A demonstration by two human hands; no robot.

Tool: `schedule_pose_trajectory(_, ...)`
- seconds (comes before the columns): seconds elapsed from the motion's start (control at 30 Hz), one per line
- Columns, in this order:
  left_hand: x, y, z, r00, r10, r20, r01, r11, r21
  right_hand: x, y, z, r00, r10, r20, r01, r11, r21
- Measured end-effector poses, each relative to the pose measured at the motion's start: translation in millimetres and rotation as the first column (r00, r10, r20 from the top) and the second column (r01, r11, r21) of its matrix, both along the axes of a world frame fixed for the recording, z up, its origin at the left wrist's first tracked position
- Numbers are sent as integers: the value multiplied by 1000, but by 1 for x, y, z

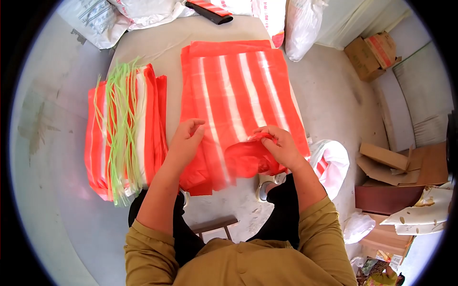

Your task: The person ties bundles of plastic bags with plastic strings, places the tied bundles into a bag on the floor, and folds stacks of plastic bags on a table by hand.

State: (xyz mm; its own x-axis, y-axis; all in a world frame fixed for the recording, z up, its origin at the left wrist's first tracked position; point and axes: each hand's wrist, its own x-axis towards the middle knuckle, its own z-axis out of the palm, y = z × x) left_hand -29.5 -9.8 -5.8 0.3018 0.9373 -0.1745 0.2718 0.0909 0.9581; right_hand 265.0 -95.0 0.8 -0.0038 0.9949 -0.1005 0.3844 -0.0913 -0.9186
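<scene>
Red and white striped plastic bags (238, 90) lie in a flat stack on the cloth-covered table, their lower edge hanging over its front. My right hand (279, 143) is closed on a bunched part of the top bag near that edge. Over the left side of the stack is my left hand (190, 138), its fingers curled and slightly apart, with nothing visible between them. To the left, a second folded pile of striped bags (152, 119) carries a bundle of thin green strips (121, 124) across its top.
White sacks (148, 14) and a dark roll (212, 14) are at the table's far end. A hanging white bag (305, 28) is beyond the right corner. On the right are an open white sack (334, 167) and cardboard boxes (365, 57). A small stool (217, 225) stands between the legs.
</scene>
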Motion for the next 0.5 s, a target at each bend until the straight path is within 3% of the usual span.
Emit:
schedule_pose_trajectory(0.07,5,-1,-10,999,31,-12,-31,998,63,0,0,8,998,-9,57,12,999,-39)
schedule_pose_trajectory(0.1,7,-2,-6,999,52,13,-52,999,7,0,1,11,996,-12,87,17,998,-57)
schedule_pose_trajectory(0.2,11,-3,1,985,123,118,-105,984,-145,6,3,6,986,-65,-153,62,998,-24)
schedule_pose_trajectory(0.37,10,-1,-4,893,217,393,-30,902,-431,10,4,6,981,-87,-175,76,995,-70)
schedule_pose_trajectory(0.5,19,-16,3,963,169,210,-108,955,-275,9,4,8,982,-84,-170,74,995,-64)
